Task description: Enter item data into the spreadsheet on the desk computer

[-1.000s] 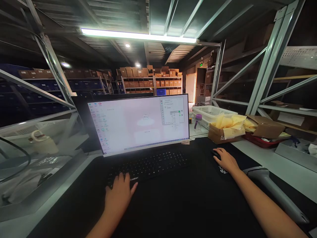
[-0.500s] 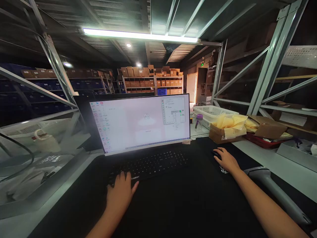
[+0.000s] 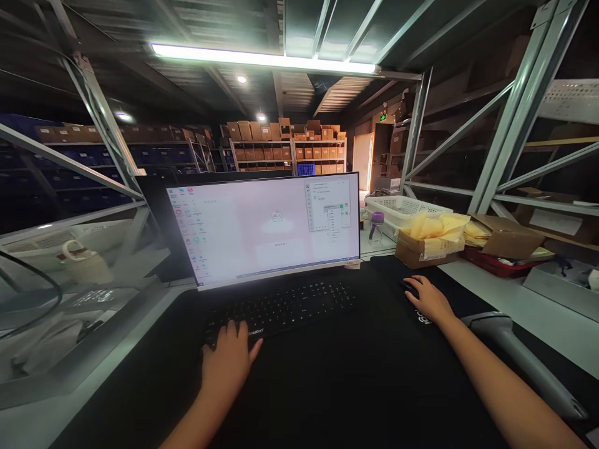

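My left hand (image 3: 227,358) rests with its fingers spread on the lower left part of a black keyboard (image 3: 299,312). On the black desk mat (image 3: 322,386) to the right, my right hand (image 3: 429,300) is curved over a dark computer mouse (image 3: 410,287), most of which the hand covers. Behind the keyboard stands a lit monitor (image 3: 243,231), with icons down its left side and a small window with a pop-up menu at its upper right. A grey handheld scanner (image 3: 519,349) lies beside my right forearm.
Right of the monitor are a purple-capped bottle (image 3: 376,227), a white perforated basket (image 3: 402,206), and a cardboard box (image 3: 428,249) of yellow packets. A cream-coloured container (image 3: 87,262) stands at the left. Metal rack posts (image 3: 508,106) frame the desk; shelves of boxes (image 3: 285,153) stand beyond.
The view has shifted very slightly. Both hands stay where they were, the left on the keyboard and the right on the mouse.
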`<control>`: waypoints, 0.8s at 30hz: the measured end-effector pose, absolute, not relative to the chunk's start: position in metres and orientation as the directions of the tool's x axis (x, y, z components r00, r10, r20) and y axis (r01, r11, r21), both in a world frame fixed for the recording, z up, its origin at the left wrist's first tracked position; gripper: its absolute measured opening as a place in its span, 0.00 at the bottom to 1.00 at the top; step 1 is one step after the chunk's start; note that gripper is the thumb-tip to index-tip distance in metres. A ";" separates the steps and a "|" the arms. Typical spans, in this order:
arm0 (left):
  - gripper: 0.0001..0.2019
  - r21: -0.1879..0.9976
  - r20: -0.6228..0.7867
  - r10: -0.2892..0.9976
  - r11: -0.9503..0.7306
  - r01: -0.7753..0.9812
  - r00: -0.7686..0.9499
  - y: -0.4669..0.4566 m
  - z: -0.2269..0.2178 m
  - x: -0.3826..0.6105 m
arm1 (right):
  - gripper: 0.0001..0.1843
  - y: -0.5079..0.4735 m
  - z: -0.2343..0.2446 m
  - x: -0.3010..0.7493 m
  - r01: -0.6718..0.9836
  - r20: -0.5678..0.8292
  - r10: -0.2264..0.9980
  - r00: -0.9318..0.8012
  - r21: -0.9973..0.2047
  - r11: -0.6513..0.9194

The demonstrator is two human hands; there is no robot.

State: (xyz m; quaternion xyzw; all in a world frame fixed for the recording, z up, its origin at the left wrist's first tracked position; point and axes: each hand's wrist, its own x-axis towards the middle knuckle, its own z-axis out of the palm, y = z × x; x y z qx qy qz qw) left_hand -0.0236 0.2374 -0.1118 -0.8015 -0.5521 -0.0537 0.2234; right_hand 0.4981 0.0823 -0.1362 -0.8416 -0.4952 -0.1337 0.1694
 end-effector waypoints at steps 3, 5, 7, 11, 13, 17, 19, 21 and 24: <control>0.29 -0.306 0.322 0.866 -0.286 0.908 0.382 0.237 -0.111 -0.024 | 0.24 0.082 -0.135 0.497 0.874 0.387 0.786 0.482 -0.152 -0.461; 0.29 -0.314 0.325 0.863 -0.287 0.905 0.387 0.237 -0.111 -0.024 | 0.23 0.081 -0.133 0.496 0.871 0.390 0.782 0.487 -0.145 -0.470; 0.29 -0.318 0.328 0.860 -0.289 0.903 0.391 0.237 -0.110 -0.024 | 0.23 0.080 -0.132 0.494 0.870 0.392 0.780 0.487 -0.138 -0.474; 0.29 -0.325 0.334 0.858 -0.285 0.902 0.391 0.237 -0.111 -0.023 | 0.24 0.079 -0.127 0.491 0.858 0.372 0.777 0.507 -0.139 -0.494; 0.29 -0.328 0.339 0.855 -0.284 0.901 0.393 0.237 -0.112 -0.023 | 0.24 0.078 -0.126 0.490 0.852 0.368 0.772 0.518 -0.143 -0.503; 0.29 -0.325 0.340 0.855 -0.283 0.902 0.391 0.238 -0.113 -0.023 | 0.23 0.077 -0.126 0.489 0.848 0.372 0.766 0.525 -0.151 -0.508; 0.29 -0.319 0.336 0.858 -0.284 0.904 0.388 0.238 -0.113 -0.023 | 0.24 0.077 -0.125 0.488 0.846 0.369 0.764 0.528 -0.155 -0.510; 0.29 -0.315 0.333 0.860 -0.286 0.905 0.388 0.238 -0.112 -0.023 | 0.24 0.076 -0.124 0.487 0.844 0.365 0.764 0.532 -0.161 -0.511; 0.29 -0.321 0.331 0.859 -0.287 0.902 0.391 0.238 -0.112 -0.024 | 0.24 0.075 -0.123 0.486 0.843 0.354 0.767 0.535 -0.167 -0.511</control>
